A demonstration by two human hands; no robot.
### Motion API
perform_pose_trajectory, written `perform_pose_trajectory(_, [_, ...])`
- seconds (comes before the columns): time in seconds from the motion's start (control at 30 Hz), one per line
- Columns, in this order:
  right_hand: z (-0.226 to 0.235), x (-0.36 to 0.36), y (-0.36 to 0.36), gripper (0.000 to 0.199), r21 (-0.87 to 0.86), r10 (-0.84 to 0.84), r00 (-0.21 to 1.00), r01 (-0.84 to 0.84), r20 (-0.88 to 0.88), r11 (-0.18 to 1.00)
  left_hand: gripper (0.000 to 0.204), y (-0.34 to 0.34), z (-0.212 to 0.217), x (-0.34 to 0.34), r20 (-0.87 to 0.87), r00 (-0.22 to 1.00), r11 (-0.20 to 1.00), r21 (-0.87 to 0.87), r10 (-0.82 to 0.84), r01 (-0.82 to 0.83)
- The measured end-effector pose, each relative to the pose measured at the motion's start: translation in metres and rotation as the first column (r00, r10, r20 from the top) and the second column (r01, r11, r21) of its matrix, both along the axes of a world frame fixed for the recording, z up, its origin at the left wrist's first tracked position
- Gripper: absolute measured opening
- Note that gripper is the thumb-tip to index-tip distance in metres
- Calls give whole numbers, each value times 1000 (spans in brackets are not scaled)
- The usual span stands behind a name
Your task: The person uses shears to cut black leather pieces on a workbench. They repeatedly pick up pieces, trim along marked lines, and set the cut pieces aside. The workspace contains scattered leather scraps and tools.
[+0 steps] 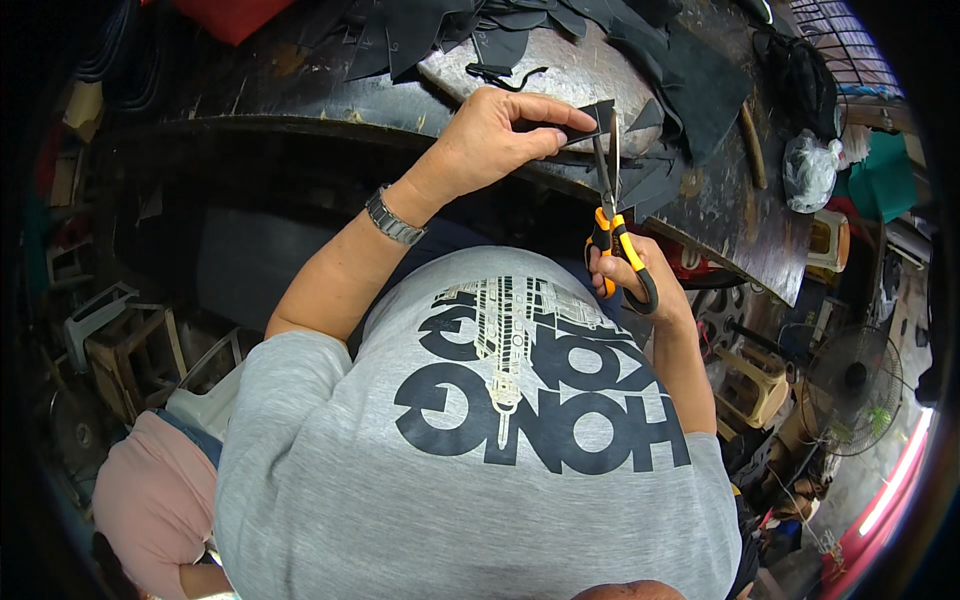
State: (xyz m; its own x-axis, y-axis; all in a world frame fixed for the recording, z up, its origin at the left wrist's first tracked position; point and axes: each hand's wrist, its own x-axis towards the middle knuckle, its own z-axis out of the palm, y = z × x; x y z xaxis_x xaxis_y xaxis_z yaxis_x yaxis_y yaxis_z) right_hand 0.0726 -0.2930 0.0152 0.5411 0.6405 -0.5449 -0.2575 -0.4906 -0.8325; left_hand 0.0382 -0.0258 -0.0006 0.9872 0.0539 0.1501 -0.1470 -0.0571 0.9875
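Observation:
My left hand [497,130] pinches a small black piece of sheet material [604,113] between thumb and fingers, above the near edge of the table. A pair of scissors [618,235] with orange-and-black handles is in my right hand [655,280], fingers through the loops. Its blades point away from me and stand slightly apart, with their far ends at the edge of the black piece. I cannot tell whether they are cutting into it. Beneath lies a pale worn slab [540,70], with a thin black strip [505,75] on it.
Several cut black pieces [410,35] are heaped at the far side. A larger black sheet [695,90], a wooden stick [752,145] and a clear plastic bag [812,170] lie to the right. A fan [853,385] stands at lower right; another person [160,490] is at lower left.

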Motion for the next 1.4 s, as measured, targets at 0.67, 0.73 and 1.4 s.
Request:
perform_pose_trajectory(0.67, [-14, -13, 12, 36, 92, -166, 983, 173, -74, 981, 28, -6, -10, 3, 52, 998, 999, 10, 38, -39])
perform_pose_trajectory(0.73, [-13, -14, 11, 35, 36, -173, 981, 177, -82, 984, 27, -5, -10, 3, 57, 997, 999, 19, 44, -45])
perform_pose_trajectory(1.4, [-17, 49, -6, 28, 338, -623, 723, 530, 300, 778, 47, 101, 50, 117, 669, 737, 353, 669, 95, -653])
